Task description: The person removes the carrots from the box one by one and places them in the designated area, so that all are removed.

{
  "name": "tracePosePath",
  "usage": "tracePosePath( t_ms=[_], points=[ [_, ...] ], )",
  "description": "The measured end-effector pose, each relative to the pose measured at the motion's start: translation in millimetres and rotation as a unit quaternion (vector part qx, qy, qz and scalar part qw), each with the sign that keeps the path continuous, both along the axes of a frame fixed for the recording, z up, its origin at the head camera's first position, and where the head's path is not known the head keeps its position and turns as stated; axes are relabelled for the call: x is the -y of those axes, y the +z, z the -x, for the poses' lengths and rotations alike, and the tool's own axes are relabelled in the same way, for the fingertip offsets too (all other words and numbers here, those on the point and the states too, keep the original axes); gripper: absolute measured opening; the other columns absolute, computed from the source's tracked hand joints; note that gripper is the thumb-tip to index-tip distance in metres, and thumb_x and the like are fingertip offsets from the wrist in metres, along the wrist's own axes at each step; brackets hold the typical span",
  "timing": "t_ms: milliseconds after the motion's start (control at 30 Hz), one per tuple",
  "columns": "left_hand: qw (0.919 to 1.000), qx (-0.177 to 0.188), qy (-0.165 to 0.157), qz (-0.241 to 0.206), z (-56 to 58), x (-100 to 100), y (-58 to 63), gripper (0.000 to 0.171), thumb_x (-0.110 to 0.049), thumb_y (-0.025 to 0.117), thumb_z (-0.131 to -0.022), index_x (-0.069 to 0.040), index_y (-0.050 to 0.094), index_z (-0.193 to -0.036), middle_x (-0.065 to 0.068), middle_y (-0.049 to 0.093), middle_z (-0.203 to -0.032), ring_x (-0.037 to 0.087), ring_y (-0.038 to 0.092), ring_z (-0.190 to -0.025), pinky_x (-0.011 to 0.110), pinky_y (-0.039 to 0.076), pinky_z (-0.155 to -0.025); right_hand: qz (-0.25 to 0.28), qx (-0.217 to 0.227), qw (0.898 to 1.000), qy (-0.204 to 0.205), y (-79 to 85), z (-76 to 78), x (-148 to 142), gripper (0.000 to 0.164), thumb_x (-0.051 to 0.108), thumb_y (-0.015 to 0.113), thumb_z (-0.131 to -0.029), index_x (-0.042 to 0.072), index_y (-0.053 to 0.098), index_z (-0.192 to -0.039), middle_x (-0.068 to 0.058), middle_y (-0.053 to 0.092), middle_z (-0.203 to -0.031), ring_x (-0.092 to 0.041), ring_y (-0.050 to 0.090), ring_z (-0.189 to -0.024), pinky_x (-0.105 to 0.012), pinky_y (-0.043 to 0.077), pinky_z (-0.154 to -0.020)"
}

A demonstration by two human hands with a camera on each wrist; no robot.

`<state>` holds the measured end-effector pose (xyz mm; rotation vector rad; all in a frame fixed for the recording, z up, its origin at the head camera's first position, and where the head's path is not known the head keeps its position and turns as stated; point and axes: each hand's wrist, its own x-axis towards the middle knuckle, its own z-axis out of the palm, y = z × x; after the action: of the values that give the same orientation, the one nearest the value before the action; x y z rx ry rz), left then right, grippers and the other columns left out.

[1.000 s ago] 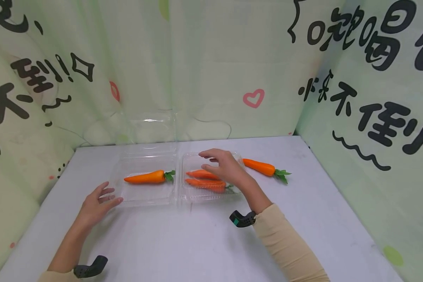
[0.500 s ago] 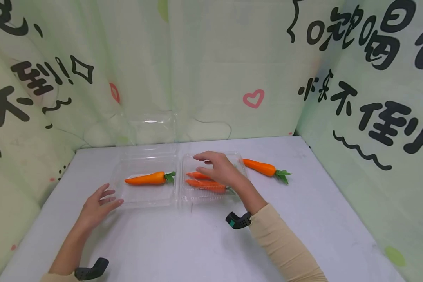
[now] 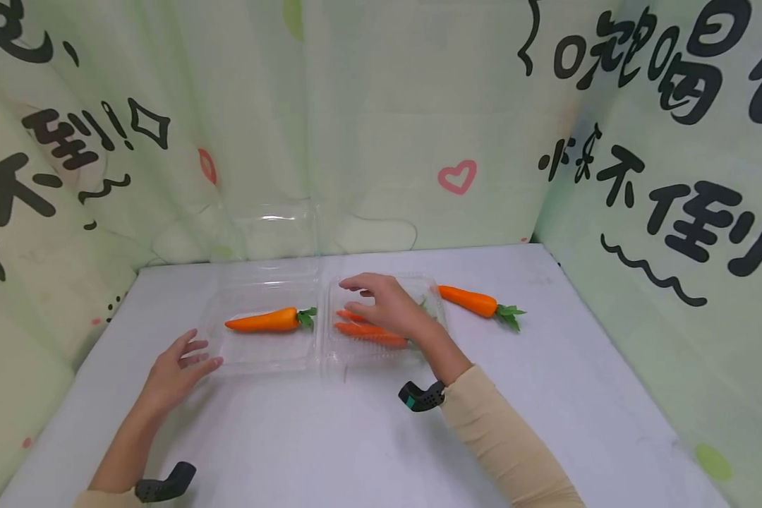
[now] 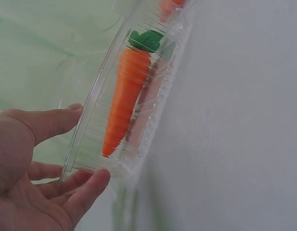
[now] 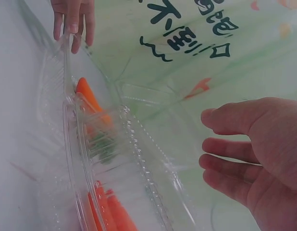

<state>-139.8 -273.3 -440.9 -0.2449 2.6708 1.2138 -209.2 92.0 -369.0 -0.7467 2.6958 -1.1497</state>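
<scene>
Two clear plastic boxes stand side by side on the table. One orange carrot [image 3: 262,320] with a green top lies in the left box [image 3: 248,361]. Orange carrots [image 3: 375,337] lie in the right box [image 3: 433,305], partly covered by my hand and forearm. My left hand [image 3: 173,374] touches the left box's near left corner; in the left wrist view the thumb lies at the rim and a fingertip at the end wall. My right hand [image 3: 384,305] is above the right box, fingers relaxed and slightly bent, holding nothing.
Another carrot [image 3: 479,303] lies on the table, right of the right box. A clear lid [image 3: 273,226] rises behind the left box against the curtain. A printed curtain [image 3: 387,127] encloses the back and sides of the white table [image 3: 330,437].
My right hand has drifted a little to the left above the right box, still holding nothing. My left hand and the carrots have stayed in place.
</scene>
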Motion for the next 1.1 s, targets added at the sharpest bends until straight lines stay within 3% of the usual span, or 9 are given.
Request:
tracePosePath(
  t_ms=[300, 467, 1100],
  points=[
    [1.0000, 0.003, -0.004, 0.002, 3.6, -1.4, -1.3, 0.095, -0.048, 0.059, -0.092, -0.008, 0.002, -0.156, 0.026, 0.031, -0.153, 0.046, 0.035, -0.138, 0.060, 0.040, -0.105, 0.020, -0.013, 0.999, 0.035, -0.9, 2.3, 7.0, 0.041, 0.015, 0.064, -0.093, 0.011, 0.058, -0.133, -0.006, 0.060, -0.135, -0.023, 0.058, -0.121, -0.039, 0.050, -0.104],
    [1.0000, 0.006, -0.002, 0.005, 3.5, -1.3, -2.0, 0.094, -0.047, 0.059, -0.092, -0.008, 0.001, -0.156, 0.026, 0.031, -0.153, 0.046, 0.035, -0.137, 0.061, 0.040, -0.104, 0.005, -0.009, 0.999, 0.039, -2.6, 3.0, 12.2, 0.040, 0.019, 0.063, -0.094, 0.013, 0.057, -0.133, -0.005, 0.059, -0.135, -0.020, 0.058, -0.120, -0.036, 0.050, -0.103],
    [0.9999, 0.004, 0.000, 0.016, 1.2, -1.4, 0.6, 0.095, -0.047, 0.060, -0.092, -0.007, 0.002, -0.156, 0.027, 0.032, -0.153, 0.046, 0.036, -0.136, 0.061, 0.040, -0.104, 0.010, 0.012, 0.999, 0.049, -8.6, 5.0, 25.2, 0.041, 0.018, 0.065, -0.093, 0.011, 0.058, -0.133, -0.006, 0.060, -0.133, -0.029, 0.057, -0.122, -0.041, 0.049, -0.104]
  ],
)
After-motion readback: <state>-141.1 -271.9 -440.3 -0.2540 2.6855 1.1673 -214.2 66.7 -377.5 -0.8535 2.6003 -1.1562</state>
